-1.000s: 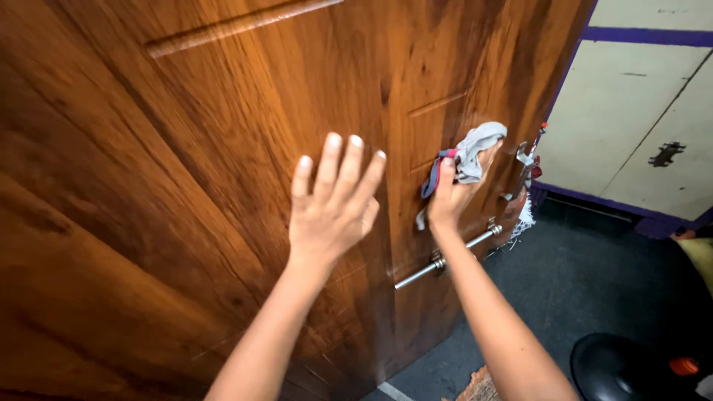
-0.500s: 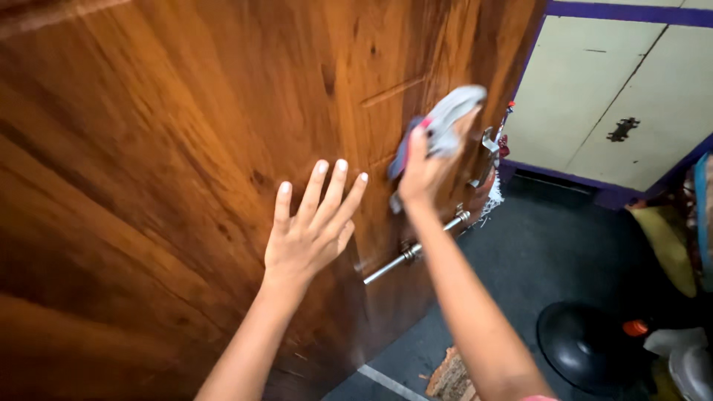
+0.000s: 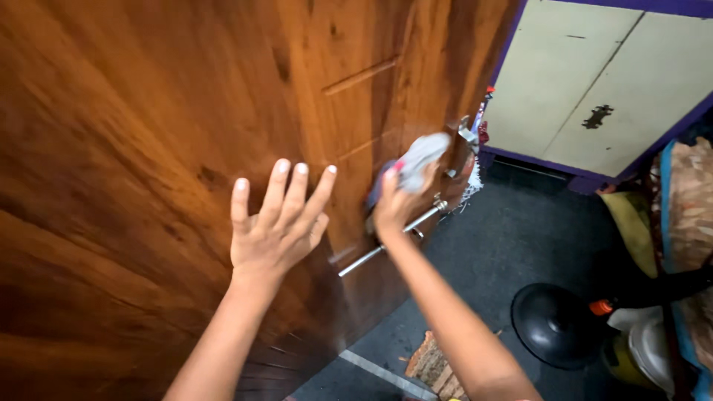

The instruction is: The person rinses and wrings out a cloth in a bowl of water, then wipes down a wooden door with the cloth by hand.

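Observation:
A large brown wooden door (image 3: pixel 148 111) fills the left of the head view. My left hand (image 3: pixel 273 223) rests flat against it with fingers spread and holds nothing. Further right, my right hand (image 3: pixel 397 200) presses a crumpled grey cloth (image 3: pixel 422 154) onto the door panel, just above a steel sliding bolt (image 3: pixel 386 245). A metal latch (image 3: pixel 464 137) sits at the door's edge beside the cloth.
A cream cupboard (image 3: pixel 587 82) with purple trim stands behind the door. The floor (image 3: pixel 512 245) is dark grey. A round black base (image 3: pixel 553 325) stands at lower right, by a white container (image 3: pixel 653 349) and patterned fabric (image 3: pixel 687 200). A brick-like piece (image 3: pixel 434 364) lies near my right forearm.
My right hand with the cloth rose up the door, then came down to just above the bolt. The view swung right and down. My left hand stayed flat on the door.

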